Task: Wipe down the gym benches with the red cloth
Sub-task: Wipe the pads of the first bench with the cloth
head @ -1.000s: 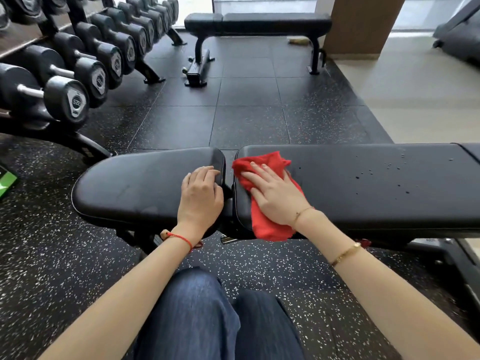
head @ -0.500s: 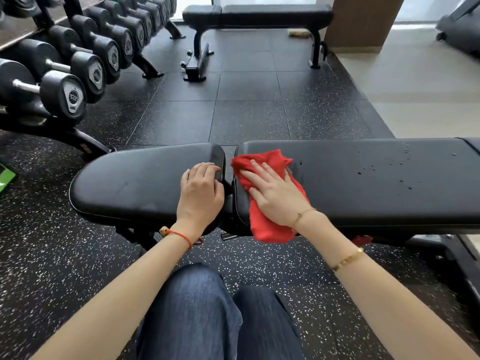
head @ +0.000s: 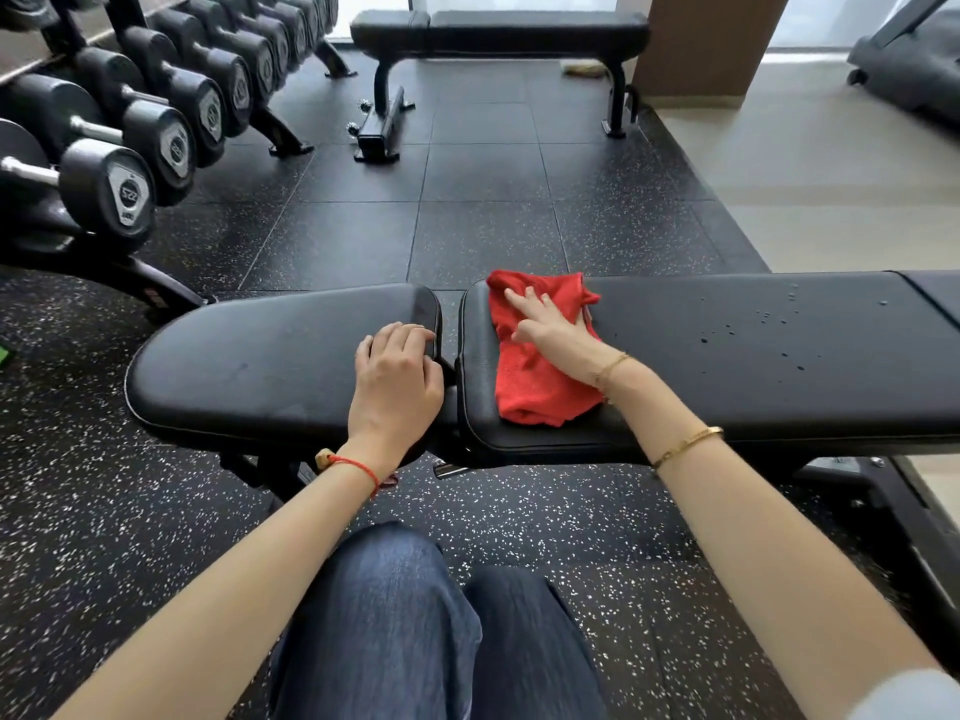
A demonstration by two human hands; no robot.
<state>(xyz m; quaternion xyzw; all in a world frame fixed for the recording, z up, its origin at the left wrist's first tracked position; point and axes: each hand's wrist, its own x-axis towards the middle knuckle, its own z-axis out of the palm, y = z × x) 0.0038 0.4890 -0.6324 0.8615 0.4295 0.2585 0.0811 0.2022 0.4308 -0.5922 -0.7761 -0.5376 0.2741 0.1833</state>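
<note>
On the near bench (head: 779,387), beside its seat gap, right hand (head: 556,332) presses the red cloth (head: 530,387) with fingers spread flat; left hand (head: 397,379) rests curled, holding nothing, across the gap. Wiping is underway; droplets (head: 763,324) farther from the gap likely come next.

right hand (head: 558,337) flat on red cloth (head: 530,376), bench (head: 753,387)

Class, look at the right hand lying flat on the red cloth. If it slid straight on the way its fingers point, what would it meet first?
The right hand points toward the far left corner of the long pad. It would probably cross the red cloth and run off that edge; nothing else seems to block it.
</note>
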